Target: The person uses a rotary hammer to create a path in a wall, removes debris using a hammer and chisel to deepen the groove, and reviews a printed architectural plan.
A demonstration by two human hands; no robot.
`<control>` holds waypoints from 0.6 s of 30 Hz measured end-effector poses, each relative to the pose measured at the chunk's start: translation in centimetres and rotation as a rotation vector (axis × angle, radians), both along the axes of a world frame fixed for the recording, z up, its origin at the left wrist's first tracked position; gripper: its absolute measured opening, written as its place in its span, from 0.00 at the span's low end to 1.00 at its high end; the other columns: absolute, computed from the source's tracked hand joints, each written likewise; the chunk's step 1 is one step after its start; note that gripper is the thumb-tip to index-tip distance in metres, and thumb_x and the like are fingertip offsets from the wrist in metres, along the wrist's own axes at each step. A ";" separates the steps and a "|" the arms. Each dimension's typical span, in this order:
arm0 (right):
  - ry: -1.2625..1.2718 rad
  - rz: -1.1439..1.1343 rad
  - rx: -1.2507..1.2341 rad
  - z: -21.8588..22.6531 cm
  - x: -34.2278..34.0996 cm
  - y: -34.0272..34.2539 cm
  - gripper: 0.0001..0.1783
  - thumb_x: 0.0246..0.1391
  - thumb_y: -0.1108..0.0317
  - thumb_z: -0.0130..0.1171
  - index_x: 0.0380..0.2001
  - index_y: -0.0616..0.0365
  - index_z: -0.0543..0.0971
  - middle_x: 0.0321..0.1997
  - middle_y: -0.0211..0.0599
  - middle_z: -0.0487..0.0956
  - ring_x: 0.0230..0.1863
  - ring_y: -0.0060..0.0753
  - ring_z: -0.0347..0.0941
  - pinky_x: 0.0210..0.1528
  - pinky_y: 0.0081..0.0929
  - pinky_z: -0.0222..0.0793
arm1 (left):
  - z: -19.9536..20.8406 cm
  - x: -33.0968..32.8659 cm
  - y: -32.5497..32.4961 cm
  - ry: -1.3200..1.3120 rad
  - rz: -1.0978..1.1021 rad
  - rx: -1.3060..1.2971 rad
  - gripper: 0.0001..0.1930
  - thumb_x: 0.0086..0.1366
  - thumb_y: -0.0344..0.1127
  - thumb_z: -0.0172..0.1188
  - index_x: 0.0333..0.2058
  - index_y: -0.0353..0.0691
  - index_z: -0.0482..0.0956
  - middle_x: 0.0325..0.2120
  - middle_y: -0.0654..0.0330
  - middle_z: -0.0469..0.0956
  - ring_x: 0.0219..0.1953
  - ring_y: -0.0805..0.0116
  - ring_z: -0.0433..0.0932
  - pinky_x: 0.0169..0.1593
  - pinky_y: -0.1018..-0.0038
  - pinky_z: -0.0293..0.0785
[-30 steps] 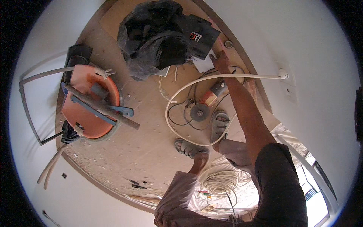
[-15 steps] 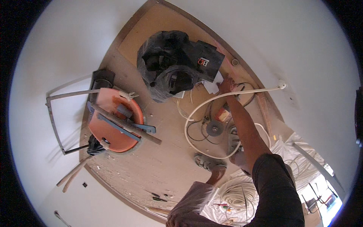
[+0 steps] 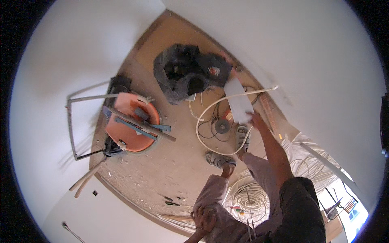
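My right hand [image 3: 253,119] pinches the near end of a white sheet [image 3: 239,99], long and rectangular, perhaps paper. The sheet's far end reaches the edge of a black bag [image 3: 178,75] that gapes open on the floor. Below the sheet lies a dark round disc [image 3: 222,126], with a red and white piece [image 3: 229,116] and dark cable around it, perhaps an angle grinder. A cream cable or hose [image 3: 197,128] loops around these things from the wall. My left hand [image 3: 204,218] rests on my left knee, fingers spread and holding nothing.
At the left, an orange tub [image 3: 133,139] carries a wooden stick and blue tool, beside a metal frame [image 3: 69,125] against the wall. Coiled cream cable [image 3: 247,198] lies on plastic sheeting behind my feet. Small dark tools [image 3: 172,202] and debris lie on the dusty floor.
My right hand has drawn back from the black bag toward me, pulling the white sheet out over the disc. My left hand stays on my knee. The whole view has shifted slightly.
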State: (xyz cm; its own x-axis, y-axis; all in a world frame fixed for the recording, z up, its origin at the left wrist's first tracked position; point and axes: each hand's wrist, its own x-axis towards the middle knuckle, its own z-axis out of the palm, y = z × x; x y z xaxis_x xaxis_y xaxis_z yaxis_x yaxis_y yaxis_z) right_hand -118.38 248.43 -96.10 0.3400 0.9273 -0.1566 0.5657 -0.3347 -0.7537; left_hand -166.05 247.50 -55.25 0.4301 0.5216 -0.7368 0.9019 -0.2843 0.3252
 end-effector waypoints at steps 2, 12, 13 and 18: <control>0.079 -0.030 -0.227 5.0 -2.4 -8.6 0.27 0.44 0.67 0.64 0.52 0.50 0.74 0.56 0.47 0.70 0.55 0.45 0.68 0.51 0.38 0.70 | 0.5 0.7 0.0 -0.011 -0.089 -0.025 0.25 0.53 0.53 0.58 0.46 0.45 0.77 0.53 0.49 0.68 0.62 0.48 0.58 0.59 0.40 0.47; -0.013 -0.084 -0.759 34.1 -12.6 -20.3 0.38 0.41 0.42 0.62 0.48 0.62 0.71 0.46 0.50 0.76 0.49 0.53 0.72 0.52 0.46 0.67 | 6.3 10.4 1.1 0.047 -0.169 -0.074 0.29 0.60 0.59 0.47 0.52 0.47 0.72 0.55 0.48 0.66 0.62 0.49 0.58 0.60 0.43 0.50; -0.105 -0.070 -0.775 37.3 -13.4 -18.6 0.34 0.41 0.45 0.62 0.45 0.60 0.72 0.41 0.51 0.77 0.43 0.54 0.74 0.47 0.49 0.70 | 7.4 11.1 2.9 -0.004 -0.207 -0.034 0.29 0.60 0.59 0.46 0.53 0.47 0.72 0.56 0.48 0.65 0.62 0.49 0.58 0.60 0.43 0.50; 0.157 -0.155 -0.470 35.2 -14.9 -18.4 0.30 0.45 0.56 0.61 0.50 0.61 0.70 0.50 0.56 0.74 0.51 0.56 0.70 0.53 0.47 0.65 | 15.8 13.2 9.7 -0.362 -0.134 0.043 0.31 0.61 0.61 0.45 0.55 0.47 0.69 0.57 0.48 0.65 0.62 0.51 0.58 0.61 0.45 0.50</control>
State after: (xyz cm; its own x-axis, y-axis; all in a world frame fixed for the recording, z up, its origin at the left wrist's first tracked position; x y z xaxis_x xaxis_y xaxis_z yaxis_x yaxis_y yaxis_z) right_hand -133.27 229.99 -60.90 0.4066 0.6851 -0.6044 0.3745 -0.7284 -0.5738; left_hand -152.90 257.16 -39.43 0.7248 0.4700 -0.5038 0.6849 -0.4120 0.6009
